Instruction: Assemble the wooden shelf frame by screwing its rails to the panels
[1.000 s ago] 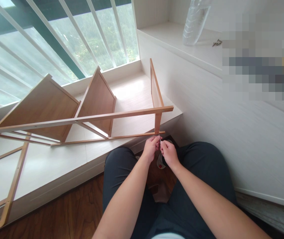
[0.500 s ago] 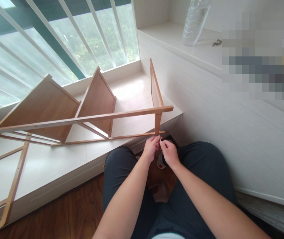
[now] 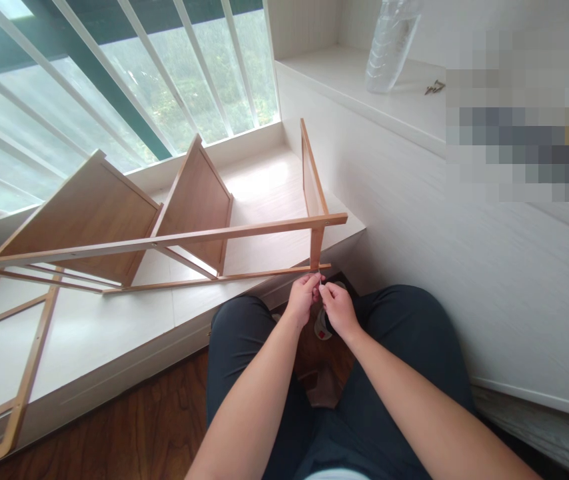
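Note:
A wooden shelf frame point(image 3: 244, 231) lies on its side on the white ledge, with several panels standing up from its rails. At its near right corner, a thin metal rod point(image 3: 320, 280), perhaps a hex key, meets the lower rail point(image 3: 284, 271). My right hand point(image 3: 338, 307) is closed, pinching the rod's near end between thumb and fingers. Just left of it, my left hand point(image 3: 303, 297) is closed too, its fingertips pinched around the rod's upper part, close against the rail. The exact contact at the rail is hidden by my fingers.
A second wooden frame point(image 3: 34, 347) leans at the left over the ledge point(image 3: 114, 333). On the upper shelf at right stand a clear plastic bottle point(image 3: 392, 47) and several small screws point(image 3: 434, 87). A white wall panel point(image 3: 414, 233) rises on the right; barred windows lie behind.
Both hands stay at the same corner. My right hand has shifted only very slightly around the rod; the shelf frame has not visibly moved.

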### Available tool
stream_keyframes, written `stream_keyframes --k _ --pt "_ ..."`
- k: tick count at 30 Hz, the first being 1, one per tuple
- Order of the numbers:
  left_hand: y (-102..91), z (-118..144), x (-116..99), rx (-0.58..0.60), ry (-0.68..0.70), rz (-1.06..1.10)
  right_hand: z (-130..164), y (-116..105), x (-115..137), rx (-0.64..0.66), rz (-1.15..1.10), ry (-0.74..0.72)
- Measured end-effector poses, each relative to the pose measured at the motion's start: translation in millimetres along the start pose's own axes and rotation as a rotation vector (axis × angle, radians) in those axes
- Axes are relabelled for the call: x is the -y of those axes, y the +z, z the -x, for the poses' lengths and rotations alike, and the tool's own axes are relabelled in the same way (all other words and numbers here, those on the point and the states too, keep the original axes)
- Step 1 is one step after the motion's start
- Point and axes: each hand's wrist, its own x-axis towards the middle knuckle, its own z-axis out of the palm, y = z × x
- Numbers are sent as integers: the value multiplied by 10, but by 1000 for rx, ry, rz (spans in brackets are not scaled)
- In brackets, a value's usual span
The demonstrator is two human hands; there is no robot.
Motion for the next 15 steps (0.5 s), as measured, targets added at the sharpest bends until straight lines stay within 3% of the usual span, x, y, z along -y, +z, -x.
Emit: stream_keyframes --k 11,15 --pt "51 79 20 24 10 31 59 -9 38 -32 130 -87" --pt "85 193 -88 72 70 67 125 -24 149 -29 128 -162"
